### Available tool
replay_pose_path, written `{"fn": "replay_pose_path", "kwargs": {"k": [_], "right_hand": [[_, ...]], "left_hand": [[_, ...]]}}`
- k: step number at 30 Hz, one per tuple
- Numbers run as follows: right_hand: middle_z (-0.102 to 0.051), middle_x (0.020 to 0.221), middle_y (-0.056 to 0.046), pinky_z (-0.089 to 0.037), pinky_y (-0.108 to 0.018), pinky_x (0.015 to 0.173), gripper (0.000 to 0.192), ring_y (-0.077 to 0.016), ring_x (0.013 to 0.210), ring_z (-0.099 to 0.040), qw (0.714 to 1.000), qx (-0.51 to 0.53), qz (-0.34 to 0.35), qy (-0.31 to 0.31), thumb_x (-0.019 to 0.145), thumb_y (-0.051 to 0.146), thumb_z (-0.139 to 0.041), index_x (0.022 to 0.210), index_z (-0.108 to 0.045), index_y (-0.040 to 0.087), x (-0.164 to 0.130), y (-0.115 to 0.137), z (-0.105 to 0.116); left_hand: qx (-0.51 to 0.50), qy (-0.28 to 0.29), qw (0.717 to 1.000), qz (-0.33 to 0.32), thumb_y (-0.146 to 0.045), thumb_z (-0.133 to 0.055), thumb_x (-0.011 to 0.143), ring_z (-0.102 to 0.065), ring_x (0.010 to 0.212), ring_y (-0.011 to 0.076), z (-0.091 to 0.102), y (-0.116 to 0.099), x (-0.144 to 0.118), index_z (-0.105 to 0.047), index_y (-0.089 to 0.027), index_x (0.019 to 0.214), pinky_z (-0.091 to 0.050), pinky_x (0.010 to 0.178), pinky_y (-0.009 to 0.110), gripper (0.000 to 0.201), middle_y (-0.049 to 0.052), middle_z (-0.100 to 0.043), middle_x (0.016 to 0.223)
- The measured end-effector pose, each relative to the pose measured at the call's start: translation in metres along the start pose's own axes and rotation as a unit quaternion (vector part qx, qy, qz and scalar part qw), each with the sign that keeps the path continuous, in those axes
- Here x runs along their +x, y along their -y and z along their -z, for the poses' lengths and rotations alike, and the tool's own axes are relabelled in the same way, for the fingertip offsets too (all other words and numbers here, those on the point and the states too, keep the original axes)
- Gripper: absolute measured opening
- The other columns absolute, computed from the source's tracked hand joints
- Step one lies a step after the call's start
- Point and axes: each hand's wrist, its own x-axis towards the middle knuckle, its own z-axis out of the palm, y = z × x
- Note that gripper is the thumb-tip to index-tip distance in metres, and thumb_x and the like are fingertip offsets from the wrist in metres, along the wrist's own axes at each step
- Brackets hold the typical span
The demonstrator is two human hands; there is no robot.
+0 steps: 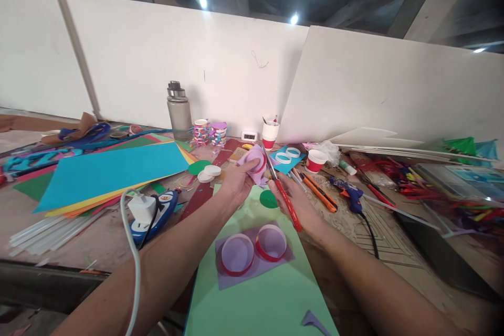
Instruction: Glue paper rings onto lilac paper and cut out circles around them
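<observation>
Scissors at the lilac paper piece, held up over the bench.

I saw my left hand [236, 181] holding a lilac paper piece [255, 163] with a red-rimmed ring in it, the fingers [249, 167] curled narrowly around its near edge, the thumb on top. My right hand [293, 205] gripped the red-handled scissors [281, 189], fingers closed about the handles; the blades pointed away from me and lay just beside the right edge of the paper, though I could not tell whether they touched it. Below both hands lay a green paper sheet [271, 299] on the bench [389, 236], carrying a purple sheet [255, 273] with two red-rimmed rings [237, 254]. A blue glue gun [350, 197] lay to the right.
</observation>
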Motion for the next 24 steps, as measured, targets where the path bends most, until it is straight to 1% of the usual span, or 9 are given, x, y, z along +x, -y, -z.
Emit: {"fn": "replay_pose_path", "kwargs": {"k": [2, 6, 9, 13, 17, 20, 24], "right_hand": [[-0.049, 0.072, 0.003, -0.038, -0.023, 0.054, 0.021, -0.0120, 0.063, -0.046, 1.000, 0.021, 0.005, 0.019, 0.089, 0.041, -0.054, 0.080, -0.046, 0.024, -0.0010, 0.0022, 0.0013], [-0.045, 0.069, 0.004, -0.036, -0.023, 0.051, 0.020, -0.0121, 0.060, -0.044, 0.997, 0.067, -0.027, 0.036, 0.089, 0.042, -0.055, 0.084, -0.047, 0.025, -0.0037, 0.0038, 0.0012], [-0.042, 0.067, 0.004, -0.036, -0.023, 0.050, 0.022, -0.0119, 0.057, -0.040, 0.996, 0.069, -0.042, 0.035, 0.089, 0.046, -0.055, 0.087, -0.047, 0.025, -0.0040, 0.0023, -0.0002], [-0.036, 0.064, 0.006, -0.035, -0.024, 0.048, 0.029, -0.0118, 0.055, -0.036, 0.996, 0.072, -0.052, 0.024, 0.089, 0.053, -0.053, 0.087, -0.045, 0.025, -0.0028, 0.0004, -0.0020], [-0.035, 0.063, 0.006, -0.035, -0.024, 0.048, 0.029, -0.0115, 0.054, -0.036, 0.996, 0.073, -0.044, 0.021, 0.089, 0.052, -0.053, 0.084, -0.044, 0.025, -0.0030, 0.0018, -0.0013], [-0.036, 0.064, 0.006, -0.034, -0.024, 0.048, 0.027, -0.0113, 0.054, -0.037, 0.997, 0.070, -0.034, 0.019, 0.089, 0.051, -0.054, 0.083, -0.044, 0.026, -0.0037, 0.0031, 0.0001], [-0.037, 0.063, 0.006, -0.033, -0.023, 0.047, 0.027, -0.0103, 0.052, -0.036, 0.998, 0.062, -0.025, 0.012, 0.088, 0.051, -0.055, 0.083, -0.047, 0.025, -0.0033, 0.0015, 0.0002]], "left_hand": [[-0.007, 0.002, 1.000, -0.008, -0.004, -0.074, 0.069, -0.066, 0.066, 0.0123, 0.0009, -0.0001, 0.0010, -0.069, -0.010, 0.086, -0.055, 0.061, 0.023, 0.019, 0.003, -0.073, 0.078], [-0.013, -0.004, 1.000, -0.010, -0.004, -0.076, 0.069, -0.065, 0.065, 0.0112, -0.0007, 0.0002, 0.0001, -0.069, -0.010, 0.082, -0.055, 0.063, 0.023, 0.017, 0.003, -0.072, 0.076], [-0.011, -0.007, 1.000, -0.014, -0.005, -0.079, 0.067, -0.065, 0.065, 0.0114, -0.0023, 0.0006, -0.0012, -0.069, -0.011, 0.082, -0.053, 0.062, 0.023, 0.019, 0.003, -0.072, 0.076], [-0.005, -0.005, 1.000, -0.008, -0.005, -0.079, 0.067, -0.065, 0.066, 0.0114, -0.0018, 0.0019, -0.0016, -0.069, -0.010, 0.084, -0.052, 0.064, 0.023, 0.021, 0.003, -0.072, 0.078], [-0.003, -0.004, 1.000, -0.005, -0.005, -0.079, 0.066, -0.065, 0.067, 0.0115, -0.0004, 0.0029, -0.0011, -0.069, -0.010, 0.084, -0.052, 0.065, 0.024, 0.021, 0.003, -0.072, 0.078], [0.002, -0.003, 1.000, -0.003, -0.006, -0.079, 0.066, -0.065, 0.067, 0.0118, -0.0005, 0.0025, -0.0013, -0.069, -0.010, 0.084, -0.052, 0.063, 0.024, 0.021, 0.003, -0.072, 0.078], [0.004, -0.001, 1.000, -0.001, -0.004, -0.077, 0.068, -0.065, 0.066, 0.0114, -0.0019, 0.0002, -0.0021, -0.069, -0.010, 0.083, -0.054, 0.066, 0.024, 0.018, 0.004, -0.072, 0.077]]}}
